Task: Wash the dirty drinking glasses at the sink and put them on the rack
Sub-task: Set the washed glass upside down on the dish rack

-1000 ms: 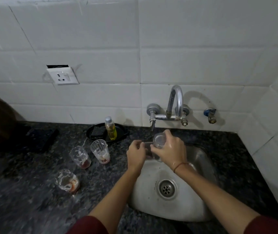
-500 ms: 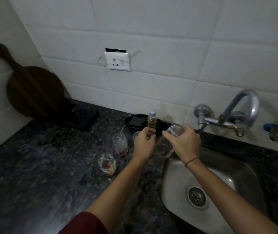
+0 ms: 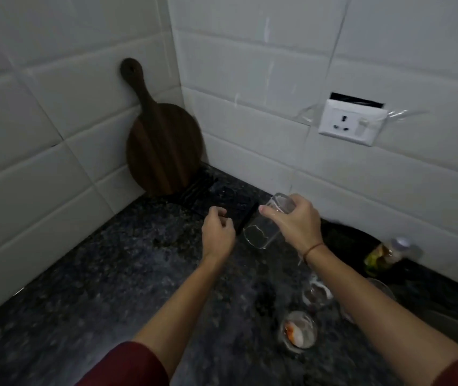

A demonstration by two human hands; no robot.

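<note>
Head view looks down on a dark speckled counter (image 3: 83, 274) in a tiled corner. The right hand (image 3: 297, 224), with a red thread round its wrist, grasps a clean glass (image 3: 264, 227) by its base end, thumb and fingers wrapped round it. The glass is tilted with its mouth facing down and to the left, held in the air just above the counter. Its rim is near the front edge of what seems to be a black ridged rack (image 3: 216, 190), though the dim light makes that hard to tell. The left hand (image 3: 218, 232) is beside the glass and apart from it, fingers loosely curled and grasping nothing. A round wooden cutting board (image 3: 163, 146) leans upright in the corner behind the rack. A white wall socket (image 3: 350, 122) sits on the tiles to the right. Closer in, near the right forearm, stand two dirty glasses (image 3: 300, 332), one with orange residue in its bottom. A blurred bottle (image 3: 389, 254) with yellowish liquid stands at the right by a dark tray (image 3: 347, 235).
</note>
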